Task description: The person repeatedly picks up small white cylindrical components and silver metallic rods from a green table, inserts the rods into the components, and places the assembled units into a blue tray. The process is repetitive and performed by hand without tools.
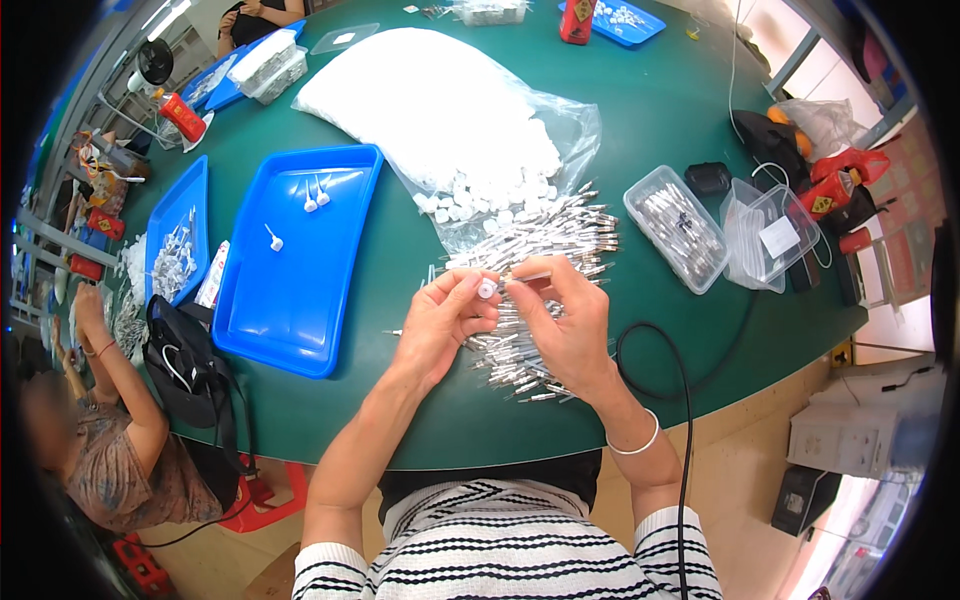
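Pinched between the fingertips of my left hand (440, 318) is a small white plastic cap (487, 288) with a round face. My right hand (568, 325) grips a thin metal rod (530, 276), its tip close to the cap; whether the two touch is too small to tell. Beneath and beyond both hands spreads a heap of slim metal rods (570, 232). Behind that lies a large clear bag spilling many white caps (480, 185). To the left, a blue tray (335, 330) holds three white caps with rods attached (276, 240).
A clear box of rods (680, 230) stands at right, beside empty-looking clear containers (770, 235). A black cable (675, 350) crosses the table edge. Left are a black bag (185, 350), a second blue tray (190, 195) and a seated person (130, 450). Another person (260, 18) sits across.
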### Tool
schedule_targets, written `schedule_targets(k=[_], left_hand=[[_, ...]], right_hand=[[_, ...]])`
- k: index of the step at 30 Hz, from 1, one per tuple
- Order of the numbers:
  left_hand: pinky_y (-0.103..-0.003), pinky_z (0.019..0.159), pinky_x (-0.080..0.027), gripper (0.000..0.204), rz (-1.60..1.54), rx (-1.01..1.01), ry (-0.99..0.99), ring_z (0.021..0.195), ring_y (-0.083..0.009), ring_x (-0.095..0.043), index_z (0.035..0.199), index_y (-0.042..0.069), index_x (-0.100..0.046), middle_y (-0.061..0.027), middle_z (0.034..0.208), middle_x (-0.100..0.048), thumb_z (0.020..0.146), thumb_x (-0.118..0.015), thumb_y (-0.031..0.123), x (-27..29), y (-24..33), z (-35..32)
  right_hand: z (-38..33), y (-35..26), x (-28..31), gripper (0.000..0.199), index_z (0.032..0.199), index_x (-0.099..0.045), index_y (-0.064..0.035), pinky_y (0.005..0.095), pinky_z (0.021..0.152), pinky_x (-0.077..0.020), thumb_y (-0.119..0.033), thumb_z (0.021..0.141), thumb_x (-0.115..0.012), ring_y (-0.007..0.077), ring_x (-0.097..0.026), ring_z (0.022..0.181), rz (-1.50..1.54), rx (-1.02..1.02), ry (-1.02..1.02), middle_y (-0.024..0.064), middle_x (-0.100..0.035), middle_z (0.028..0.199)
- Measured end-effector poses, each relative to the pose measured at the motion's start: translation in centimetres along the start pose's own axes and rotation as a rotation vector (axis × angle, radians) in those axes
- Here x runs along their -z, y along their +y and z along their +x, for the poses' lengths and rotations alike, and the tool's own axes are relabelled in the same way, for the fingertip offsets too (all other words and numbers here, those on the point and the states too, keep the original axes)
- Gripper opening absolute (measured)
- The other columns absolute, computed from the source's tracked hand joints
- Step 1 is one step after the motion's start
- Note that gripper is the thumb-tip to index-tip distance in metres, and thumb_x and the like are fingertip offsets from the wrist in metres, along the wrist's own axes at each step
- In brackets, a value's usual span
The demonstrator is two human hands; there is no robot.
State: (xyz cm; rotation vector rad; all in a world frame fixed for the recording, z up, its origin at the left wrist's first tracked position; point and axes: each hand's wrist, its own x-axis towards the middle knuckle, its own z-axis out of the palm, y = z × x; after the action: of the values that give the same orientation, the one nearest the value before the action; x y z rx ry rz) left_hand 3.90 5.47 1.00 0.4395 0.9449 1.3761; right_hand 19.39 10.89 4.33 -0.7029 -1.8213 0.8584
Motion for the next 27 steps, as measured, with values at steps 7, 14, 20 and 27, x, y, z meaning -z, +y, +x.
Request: schedule_targets(k=[7,14,20,27], left_hand=[[-0.024,0.063,-0.058,0.020,0.111,-0.066,0.020,0.070,-0.0118,-0.065,0.108,0.000,-0.061,-0.0081,0.085,-0.066,0.095,-0.057,0.016,-0.7,0.1,-0.5],[-0.025,0.062,-0.057,0.019,0.150,-0.161,0.010,0.070,-0.0128,-0.065,0.105,0.001,-0.060,-0.0071,0.086,-0.066,0.090,-0.064,0.013,-1.0,0.2,-0.8],[-0.026,0.060,-0.058,0.013,0.117,-0.188,0.013,0.069,-0.0136,-0.066,0.099,0.003,-0.059,-0.0076,0.085,-0.066,0.090,-0.064,0.011,-0.9,0.0,-0.6],[-0.025,0.060,-0.058,0.012,0.103,-0.193,0.018,0.068,-0.0130,-0.066,0.098,0.003,-0.058,-0.0065,0.083,-0.066,0.090,-0.064,0.010,-0.9,0.0,-0.7]], right_hand=[[-0.4,1.5,-0.2,0.014,0.099,-0.057,-0.0008,0.0231,0.067,-0.0528,-0.010,0.090,-0.064,0.0095,-0.062,0.073,0.673,-0.438,0.063,0.0063,-0.063,0.088],[-0.6,1.6,-1.1,0.013,0.097,-0.057,-0.0024,0.0249,0.065,-0.0550,-0.010,0.089,-0.065,0.0110,-0.063,0.070,0.748,-0.512,0.090,0.0057,-0.063,0.085],[-0.9,1.5,-1.4,0.014,0.100,-0.057,-0.0005,0.0247,0.067,-0.0553,-0.009,0.091,-0.063,0.0112,-0.064,0.072,0.784,-0.524,0.103,0.0069,-0.064,0.088],[-1.0,1.4,-1.6,0.014,0.100,-0.057,0.0000,0.0253,0.067,-0.0561,-0.008,0.090,-0.063,0.0116,-0.064,0.072,0.825,-0.555,0.116,0.0075,-0.064,0.088]])
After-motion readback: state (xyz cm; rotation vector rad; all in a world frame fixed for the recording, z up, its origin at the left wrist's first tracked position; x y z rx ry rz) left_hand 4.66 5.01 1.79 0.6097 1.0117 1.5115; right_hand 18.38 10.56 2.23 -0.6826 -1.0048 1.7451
